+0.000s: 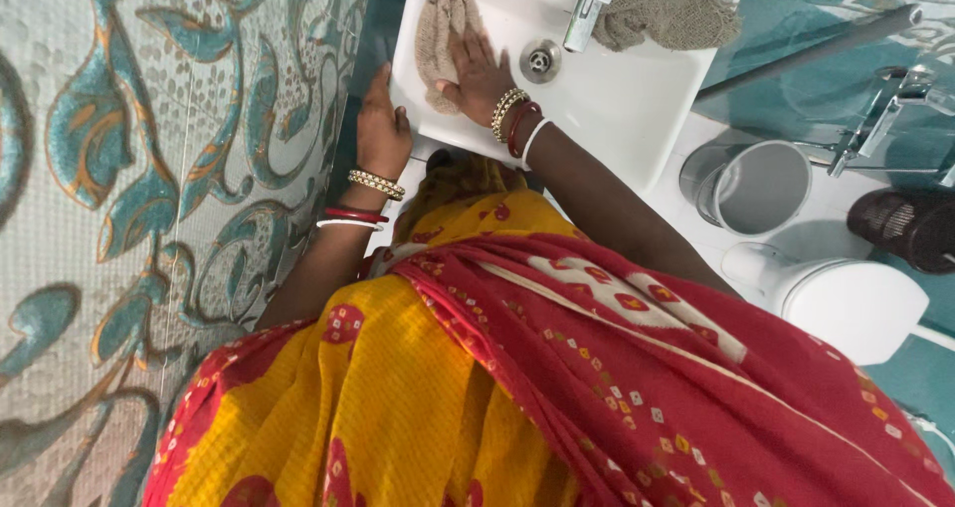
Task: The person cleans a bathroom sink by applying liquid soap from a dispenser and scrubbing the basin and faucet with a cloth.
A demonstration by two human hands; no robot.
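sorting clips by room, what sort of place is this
Most likely a home bathroom. A white ceramic washbasin with a chrome tap is fixed beside a wall of teal patterned tiles. The right hand presses a beige cloth into the basin, and a grey plastic bucket stands below.
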